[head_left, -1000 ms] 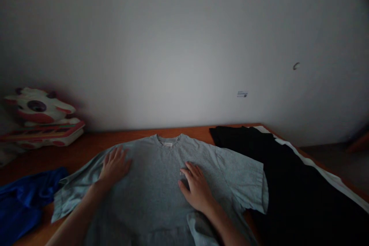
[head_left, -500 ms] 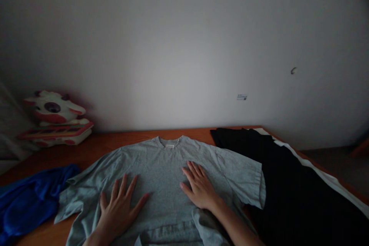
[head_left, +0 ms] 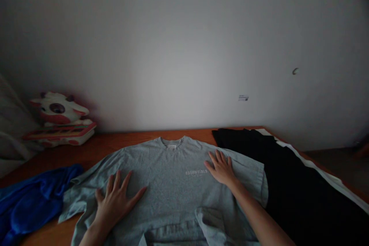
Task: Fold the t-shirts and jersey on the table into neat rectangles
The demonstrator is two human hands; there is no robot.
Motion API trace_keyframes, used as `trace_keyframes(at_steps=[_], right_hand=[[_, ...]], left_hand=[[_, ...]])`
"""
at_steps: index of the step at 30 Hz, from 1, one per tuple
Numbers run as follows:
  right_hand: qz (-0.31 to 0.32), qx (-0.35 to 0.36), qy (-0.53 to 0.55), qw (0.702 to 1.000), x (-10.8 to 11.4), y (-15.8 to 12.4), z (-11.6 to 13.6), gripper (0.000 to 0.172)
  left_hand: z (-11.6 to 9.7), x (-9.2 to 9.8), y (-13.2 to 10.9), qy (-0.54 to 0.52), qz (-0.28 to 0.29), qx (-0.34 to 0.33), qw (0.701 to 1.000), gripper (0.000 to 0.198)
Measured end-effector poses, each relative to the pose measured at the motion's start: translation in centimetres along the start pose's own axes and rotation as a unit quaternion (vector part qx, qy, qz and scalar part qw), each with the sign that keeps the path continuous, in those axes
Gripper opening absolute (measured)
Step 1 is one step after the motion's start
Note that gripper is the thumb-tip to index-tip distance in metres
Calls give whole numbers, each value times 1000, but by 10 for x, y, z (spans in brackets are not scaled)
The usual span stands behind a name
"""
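Observation:
A grey short-sleeved T-shirt (head_left: 161,177) lies spread on the wooden table, its neckline toward the wall and small pale lettering on the chest. Its lower part is bunched and folded near me. My left hand (head_left: 115,196) rests flat on the shirt's left side, fingers spread. Near the right shoulder, my right hand (head_left: 221,167) lies flat on the fabric beside the lettering, fingers a little apart. Neither hand grips the cloth.
Bundled blue cloth (head_left: 37,203) lies at the left. Black clothing (head_left: 291,184) with white fabric (head_left: 311,163) along its edge covers the table's right side. A cow-shaped toy keyboard (head_left: 63,123) stands at the back left against the wall (head_left: 184,54).
My right hand has slid outward and up toward the right shoulder, uncovering the chest lettering. My left hand stays nearly in place. The whole view has shifted slightly.

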State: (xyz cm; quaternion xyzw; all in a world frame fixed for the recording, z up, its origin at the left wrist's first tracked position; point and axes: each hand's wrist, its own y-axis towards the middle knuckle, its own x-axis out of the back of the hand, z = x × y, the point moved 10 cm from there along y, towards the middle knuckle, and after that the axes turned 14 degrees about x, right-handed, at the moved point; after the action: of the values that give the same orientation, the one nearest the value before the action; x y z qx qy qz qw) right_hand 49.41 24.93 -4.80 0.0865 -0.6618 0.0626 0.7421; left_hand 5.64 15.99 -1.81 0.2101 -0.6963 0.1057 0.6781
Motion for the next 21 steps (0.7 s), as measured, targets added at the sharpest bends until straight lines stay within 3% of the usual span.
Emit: trace_keyframes(at_steps=[5,9,12,16,18,21], right_hand=[[17,35,-1,999,0,5,-1,69],[-4,38,-6,999,7,3,5,66],[-70,46,-17,996,13,-1,24,58],[-187,113,41,975,17,-11,71,49],[-240,150,82,956,17,-18,91,45],[-276,199,128,932,15,-28,109,39]], left_hand=[[-1,5,0,-13,11,19,1000,98],[19,16,10,-63,-11,33,997,78],[54,38,20,-99,-53,74,991,65],[111,60,31,-94,-73,166,979,63],[124,62,40,-67,-64,154,984,58],[127,58,57,-28,-39,80,996,47]])
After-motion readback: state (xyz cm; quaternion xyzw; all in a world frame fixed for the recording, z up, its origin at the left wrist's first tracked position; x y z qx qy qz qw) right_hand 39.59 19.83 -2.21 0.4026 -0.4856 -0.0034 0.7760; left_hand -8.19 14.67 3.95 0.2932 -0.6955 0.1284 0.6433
